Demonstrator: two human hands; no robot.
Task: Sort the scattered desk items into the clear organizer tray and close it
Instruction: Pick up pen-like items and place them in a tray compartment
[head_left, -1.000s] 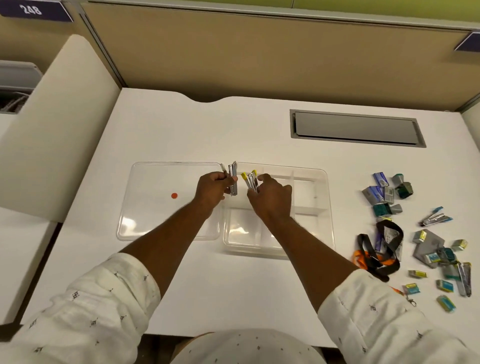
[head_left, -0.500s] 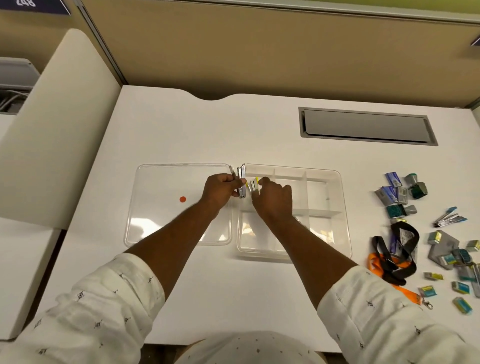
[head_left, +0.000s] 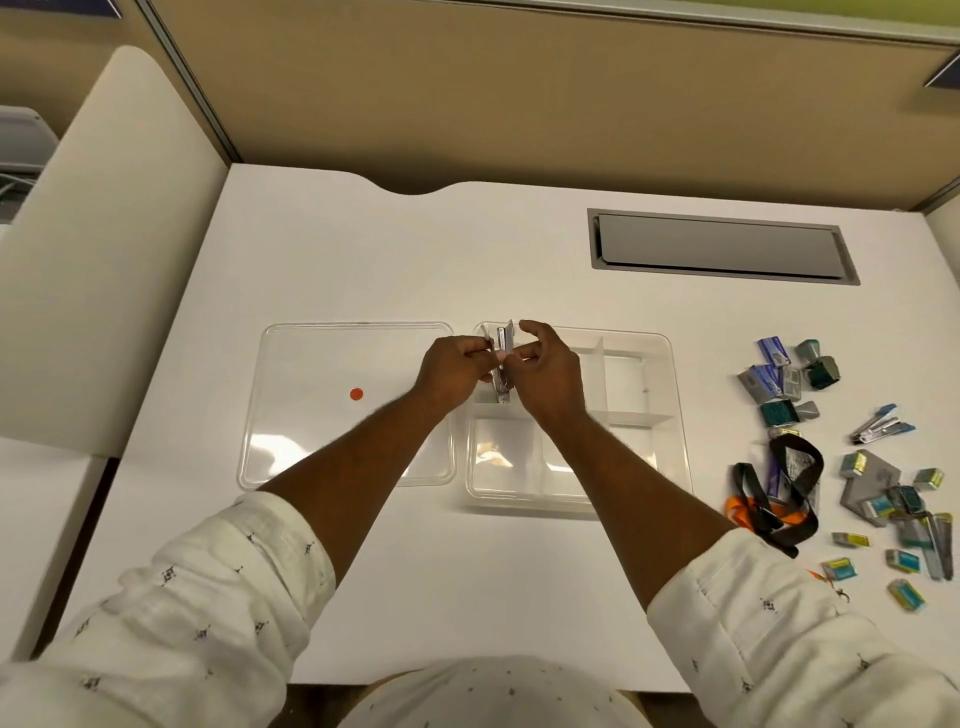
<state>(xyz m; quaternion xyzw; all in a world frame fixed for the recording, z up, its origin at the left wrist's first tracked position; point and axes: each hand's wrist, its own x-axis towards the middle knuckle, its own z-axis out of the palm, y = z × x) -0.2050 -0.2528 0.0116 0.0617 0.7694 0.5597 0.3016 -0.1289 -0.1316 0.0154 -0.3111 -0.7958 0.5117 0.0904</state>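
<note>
A small metal stapler (head_left: 503, 366) stands nearly upright over the far-left compartment of the clear organizer tray (head_left: 670, 415), pinched between both hands. The left hand (head_left: 451, 371) has its grip closed on the stapler's left side; the right hand (head_left: 545, 376) meets it from the other side, fingertips on the metal, thumb lifted above. Just left of the tray lies its clear lid (head_left: 332, 441), flat on the white tabletop (head_left: 363, 260) and marked with a red dot (head_left: 356, 394). Well off to the right sits the scatter — staple boxes (head_left: 769, 374), a blue stapler (head_left: 880, 426), a black lanyard (head_left: 779, 488). A grey cable hatch (head_left: 722, 247) is set into the tabletop beyond.
</note>
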